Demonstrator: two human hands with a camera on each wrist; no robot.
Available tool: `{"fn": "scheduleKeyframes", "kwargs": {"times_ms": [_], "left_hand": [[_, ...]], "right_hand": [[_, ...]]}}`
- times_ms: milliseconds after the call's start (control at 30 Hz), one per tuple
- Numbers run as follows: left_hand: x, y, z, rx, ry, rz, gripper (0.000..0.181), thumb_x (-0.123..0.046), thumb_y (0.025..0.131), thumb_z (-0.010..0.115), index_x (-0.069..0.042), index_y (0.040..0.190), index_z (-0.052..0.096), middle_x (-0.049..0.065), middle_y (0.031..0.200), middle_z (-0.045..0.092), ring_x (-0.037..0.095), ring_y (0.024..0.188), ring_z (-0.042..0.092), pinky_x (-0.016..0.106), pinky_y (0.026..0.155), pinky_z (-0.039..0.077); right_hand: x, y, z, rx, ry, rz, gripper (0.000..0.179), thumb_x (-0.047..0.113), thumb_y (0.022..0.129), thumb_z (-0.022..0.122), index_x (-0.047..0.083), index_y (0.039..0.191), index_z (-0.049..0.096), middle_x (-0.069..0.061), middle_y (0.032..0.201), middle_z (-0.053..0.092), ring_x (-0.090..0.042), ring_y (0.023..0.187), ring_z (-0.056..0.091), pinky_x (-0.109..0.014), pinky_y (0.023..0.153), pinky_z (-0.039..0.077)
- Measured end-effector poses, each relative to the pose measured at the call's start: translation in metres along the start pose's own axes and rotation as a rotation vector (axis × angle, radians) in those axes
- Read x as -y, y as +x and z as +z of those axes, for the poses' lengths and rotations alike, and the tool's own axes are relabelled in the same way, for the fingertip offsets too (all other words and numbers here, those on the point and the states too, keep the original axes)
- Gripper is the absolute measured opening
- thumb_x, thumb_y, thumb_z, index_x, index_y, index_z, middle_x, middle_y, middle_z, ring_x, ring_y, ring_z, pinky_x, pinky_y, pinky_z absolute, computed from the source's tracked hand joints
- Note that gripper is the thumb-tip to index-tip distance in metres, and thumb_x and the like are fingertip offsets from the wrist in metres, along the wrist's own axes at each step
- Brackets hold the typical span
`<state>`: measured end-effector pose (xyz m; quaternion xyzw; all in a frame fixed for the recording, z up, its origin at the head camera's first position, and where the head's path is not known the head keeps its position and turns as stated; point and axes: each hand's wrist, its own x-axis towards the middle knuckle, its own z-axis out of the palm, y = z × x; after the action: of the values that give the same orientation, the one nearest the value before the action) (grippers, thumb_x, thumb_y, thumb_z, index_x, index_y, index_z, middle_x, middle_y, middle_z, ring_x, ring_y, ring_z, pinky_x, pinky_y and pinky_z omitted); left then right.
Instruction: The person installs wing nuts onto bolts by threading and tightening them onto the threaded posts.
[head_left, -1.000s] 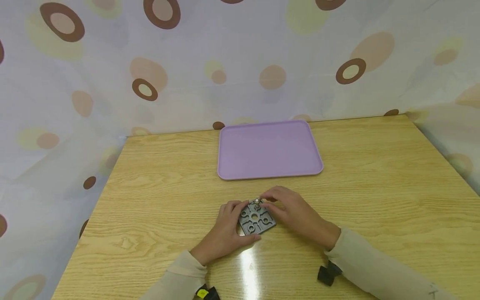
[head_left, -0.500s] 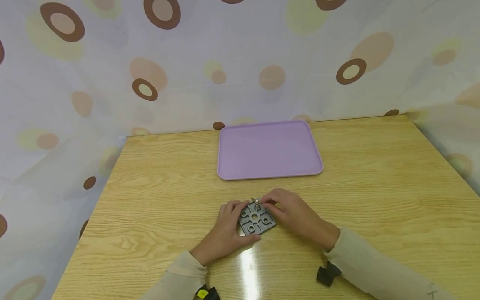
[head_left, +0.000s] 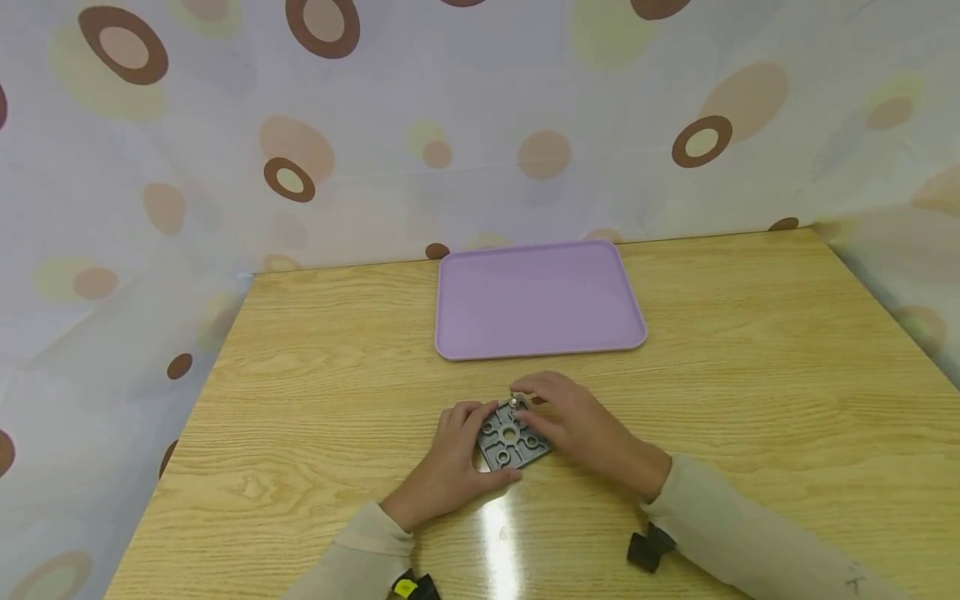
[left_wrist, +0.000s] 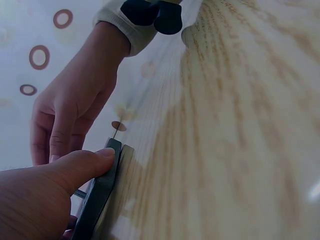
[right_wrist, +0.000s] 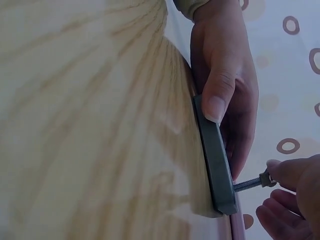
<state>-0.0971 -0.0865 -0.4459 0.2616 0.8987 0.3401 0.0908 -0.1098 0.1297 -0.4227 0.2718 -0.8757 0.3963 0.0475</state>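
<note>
A square grey metal plate with ring-shaped bosses and a central hole lies on the table. My left hand grips its left side, fingers on the far edge and thumb at the near one. From the plate's far corner rises a threaded bolt, with a small metal nut near its free end. The right hand has its index finger and thumb around that nut; in the right wrist view the thumb lies against it. The fingers partly cover the nut in the head view.
A lilac tray lies on the wooden table beyond the hands. Behind the table hangs a pale cloth with brown and beige spots. A dark wrist strap piece shows below the right sleeve.
The right hand's fingers and thumb shift around the nut, closing together half a second ago and now spread wider, with the hand slightly further left. The left hand and plate stay put.
</note>
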Motion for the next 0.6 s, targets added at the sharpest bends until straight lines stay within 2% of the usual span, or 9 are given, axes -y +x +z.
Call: {"fn": "scheduleKeyframes", "kwargs": {"times_ms": [600], "left_hand": [[0.0002,0.0002,-0.0004,0.002,0.003,0.001,0.087,-0.053,0.076,0.069,-0.011,0.142,0.033,0.003,0.131,0.036,0.017,0.115,0.03,0.034,0.086,0.037]], "right_hand": [[0.0009,-0.0001,-0.001,-0.032,-0.077,0.013,0.028,0.022,0.09,0.063,0.01,0.115,0.062,0.005,0.113,0.059,-0.012,0.099,0.057,-0.031,0.084,0.046]]}}
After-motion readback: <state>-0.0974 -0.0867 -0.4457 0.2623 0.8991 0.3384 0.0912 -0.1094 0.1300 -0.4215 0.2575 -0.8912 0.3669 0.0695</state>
